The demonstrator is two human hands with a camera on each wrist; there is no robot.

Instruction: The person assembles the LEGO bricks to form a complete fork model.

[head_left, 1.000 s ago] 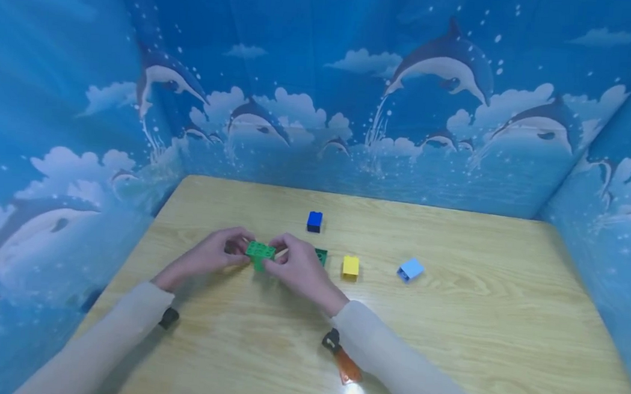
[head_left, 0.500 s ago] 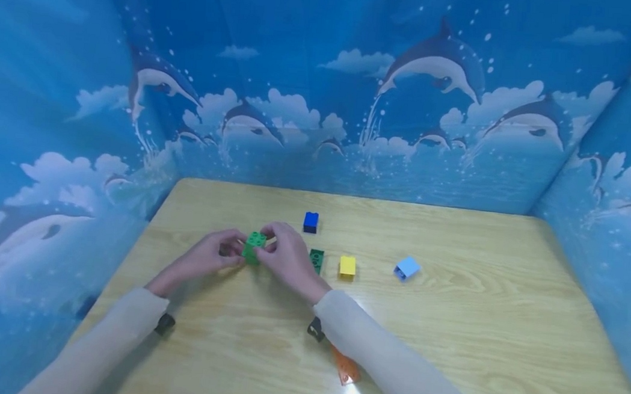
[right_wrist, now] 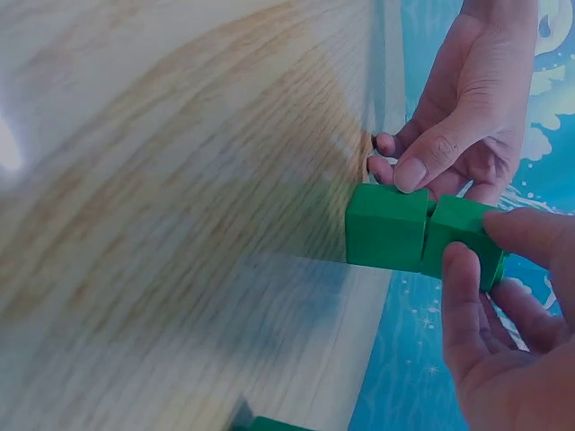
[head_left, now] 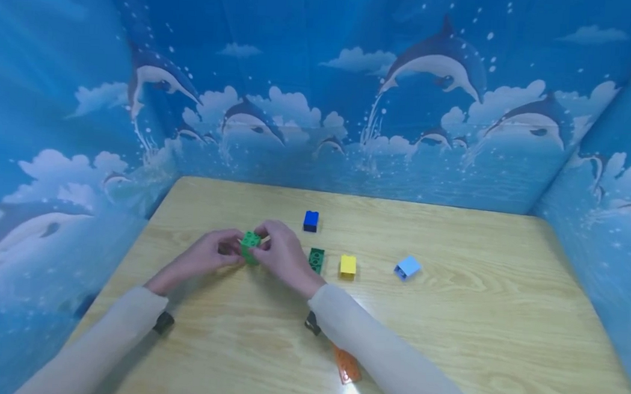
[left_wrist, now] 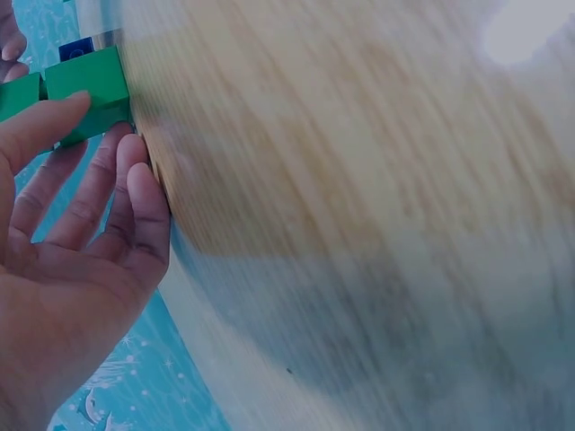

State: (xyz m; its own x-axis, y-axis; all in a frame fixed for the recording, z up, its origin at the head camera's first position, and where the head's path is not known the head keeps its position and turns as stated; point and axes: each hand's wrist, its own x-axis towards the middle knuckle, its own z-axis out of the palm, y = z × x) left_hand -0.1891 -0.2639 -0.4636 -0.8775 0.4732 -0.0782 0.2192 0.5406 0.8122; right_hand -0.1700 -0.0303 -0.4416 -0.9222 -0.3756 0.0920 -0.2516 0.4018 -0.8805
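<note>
Two green toy building bricks stand one over the other between the hands, with a thin dark seam where they meet. The upper brick (head_left: 250, 240) shows round studs on top. My right hand (head_left: 282, 250) pinches this upper brick (right_wrist: 463, 235) between thumb and fingers. Around the lower brick (right_wrist: 386, 226), close over the tabletop, my left hand (head_left: 210, 253) has its thumb on one face and fingers behind. In the left wrist view, the left thumb presses the lower brick (left_wrist: 90, 85), and the left hand's (left_wrist: 81, 260) other fingers curl loosely beneath.
On the wooden table (head_left: 475, 327), a dark green brick (head_left: 316, 260) lies right of the right hand, then a yellow brick (head_left: 348, 266) and a light blue one (head_left: 407, 268). A dark blue brick (head_left: 311, 221) sits farther back. An orange piece (head_left: 347, 368) lies by the right sleeve.
The green bricks' top looked wide, overhanging a narrower part; now it appears narrower and lines up with the brick below. Both hands have shifted slightly left in view, still holding the bricks.
</note>
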